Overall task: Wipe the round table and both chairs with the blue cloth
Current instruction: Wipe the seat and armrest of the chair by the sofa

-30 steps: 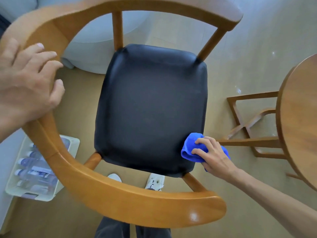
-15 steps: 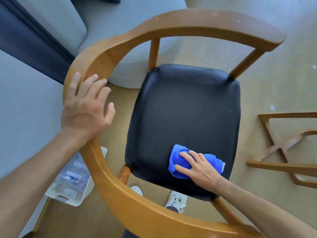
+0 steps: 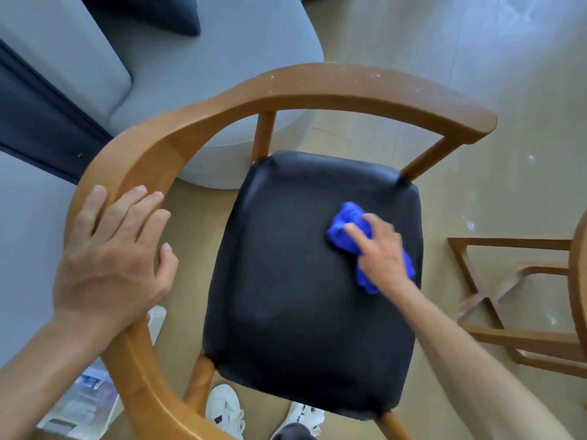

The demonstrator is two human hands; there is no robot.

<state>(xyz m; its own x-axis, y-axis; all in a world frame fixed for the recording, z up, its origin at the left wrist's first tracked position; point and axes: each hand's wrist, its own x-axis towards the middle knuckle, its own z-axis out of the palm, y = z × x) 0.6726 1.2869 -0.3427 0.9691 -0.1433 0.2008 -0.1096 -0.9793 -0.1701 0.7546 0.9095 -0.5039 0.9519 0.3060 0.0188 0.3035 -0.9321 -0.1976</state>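
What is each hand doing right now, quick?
Left hand: open, fingers resting on the curved wooden chair rail.
Right hand: blurred, pressing the crumpled blue cloth onto the black padded seat; grip unclear.
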